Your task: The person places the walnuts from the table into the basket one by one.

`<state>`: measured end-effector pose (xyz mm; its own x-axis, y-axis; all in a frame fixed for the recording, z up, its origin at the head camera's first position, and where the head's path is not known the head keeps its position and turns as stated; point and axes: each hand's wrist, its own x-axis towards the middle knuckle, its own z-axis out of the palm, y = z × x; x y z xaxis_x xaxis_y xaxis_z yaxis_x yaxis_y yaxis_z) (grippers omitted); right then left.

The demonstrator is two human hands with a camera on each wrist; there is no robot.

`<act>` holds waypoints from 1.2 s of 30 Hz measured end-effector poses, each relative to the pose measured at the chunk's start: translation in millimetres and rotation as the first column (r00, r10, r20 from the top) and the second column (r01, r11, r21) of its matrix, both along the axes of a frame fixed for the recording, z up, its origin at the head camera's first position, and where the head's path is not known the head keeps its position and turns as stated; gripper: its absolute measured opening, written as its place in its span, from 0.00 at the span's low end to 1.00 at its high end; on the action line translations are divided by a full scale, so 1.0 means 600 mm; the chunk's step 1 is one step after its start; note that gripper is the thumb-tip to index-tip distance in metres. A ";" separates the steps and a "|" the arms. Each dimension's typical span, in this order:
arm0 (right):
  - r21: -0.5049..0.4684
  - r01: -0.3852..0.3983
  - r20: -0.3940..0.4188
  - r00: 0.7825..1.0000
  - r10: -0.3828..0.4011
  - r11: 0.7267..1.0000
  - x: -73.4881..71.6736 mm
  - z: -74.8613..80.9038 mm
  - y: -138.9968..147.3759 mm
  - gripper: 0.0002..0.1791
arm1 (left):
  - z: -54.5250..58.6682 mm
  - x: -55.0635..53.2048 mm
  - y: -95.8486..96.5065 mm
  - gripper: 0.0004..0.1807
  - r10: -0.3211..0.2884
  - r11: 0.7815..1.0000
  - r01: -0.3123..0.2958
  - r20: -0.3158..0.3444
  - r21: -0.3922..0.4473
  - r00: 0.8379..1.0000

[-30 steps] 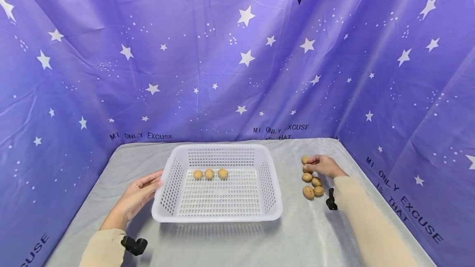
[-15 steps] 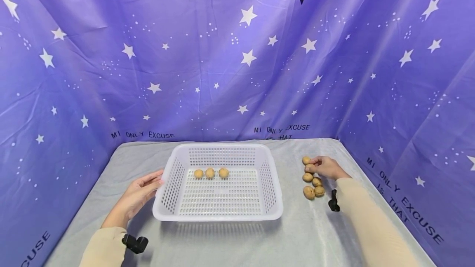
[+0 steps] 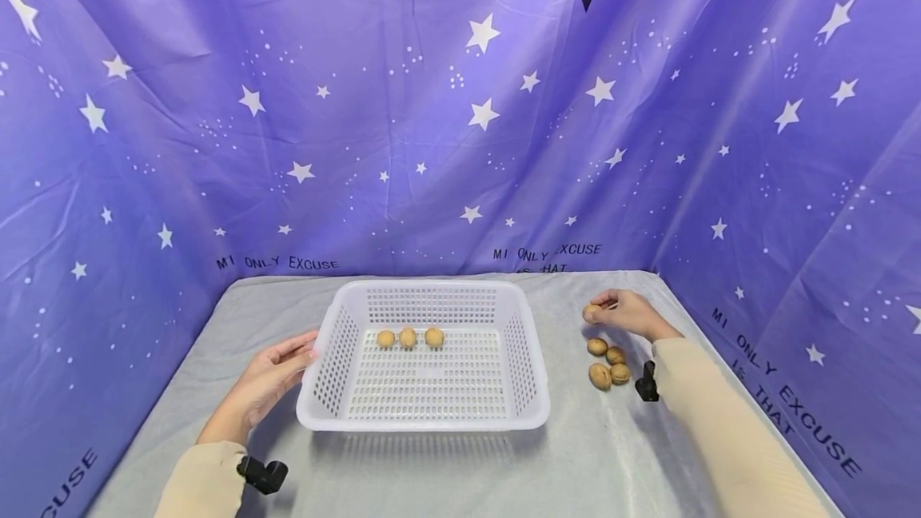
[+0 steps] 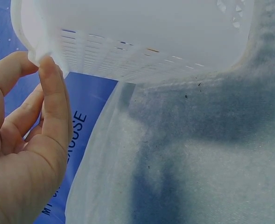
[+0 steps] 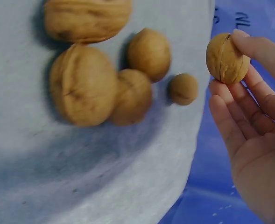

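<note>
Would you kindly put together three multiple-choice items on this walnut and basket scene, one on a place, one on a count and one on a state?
1. Where does the left hand rest?
A. Inside the basket
B. At the basket's left rim
C. On the loose walnuts

2. How many walnuts lie in the white basket?
A. One
B. Three
C. Six

3. What is the state of the right hand?
A. It pinches a walnut
B. It lies flat on the cloth
C. It grips the basket

Answers: 1 B, the fingers touch the rim in the head and left wrist views. 2 B, three walnuts in a row sit near the far wall. 3 A, the held walnut sits between the fingertips, above the loose walnuts on the grey cloth.
</note>
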<state>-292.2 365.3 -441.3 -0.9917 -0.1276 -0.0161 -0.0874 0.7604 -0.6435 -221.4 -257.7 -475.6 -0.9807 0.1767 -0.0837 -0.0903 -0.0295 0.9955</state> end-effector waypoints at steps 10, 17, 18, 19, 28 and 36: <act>-0.006 -0.083 -0.032 0.996 0.083 0.997 -0.011 0.048 -0.048 0.27 | 0.000 0.000 0.000 0.36 0.006 1.000 -0.006 0.011 -0.007 1.000; 0.024 -0.143 -0.069 0.987 0.144 0.990 -0.018 0.084 -0.098 0.25 | -0.003 0.000 -0.001 0.36 0.000 1.000 0.000 0.005 0.000 1.000; 0.026 -0.154 -0.076 0.985 0.155 0.988 -0.019 0.090 -0.106 0.24 | -0.003 -0.001 -0.001 0.36 0.002 1.000 -0.002 0.005 0.001 1.000; 0.029 -0.164 -0.083 0.983 0.166 0.986 -0.020 0.095 -0.115 0.23 | -0.004 -0.001 -0.002 0.36 -0.002 1.000 0.002 0.003 0.001 1.000; 0.040 -0.292 -0.080 0.952 0.294 0.956 -0.028 0.129 -0.196 0.22 | -0.003 0.001 -0.002 0.35 -0.005 1.000 0.005 0.000 0.000 1.000; 0.030 -0.366 -0.037 0.929 0.367 0.930 -0.035 0.129 -0.270 0.19 | 0.002 0.000 0.000 0.36 -0.001 1.000 0.001 0.005 -0.013 1.000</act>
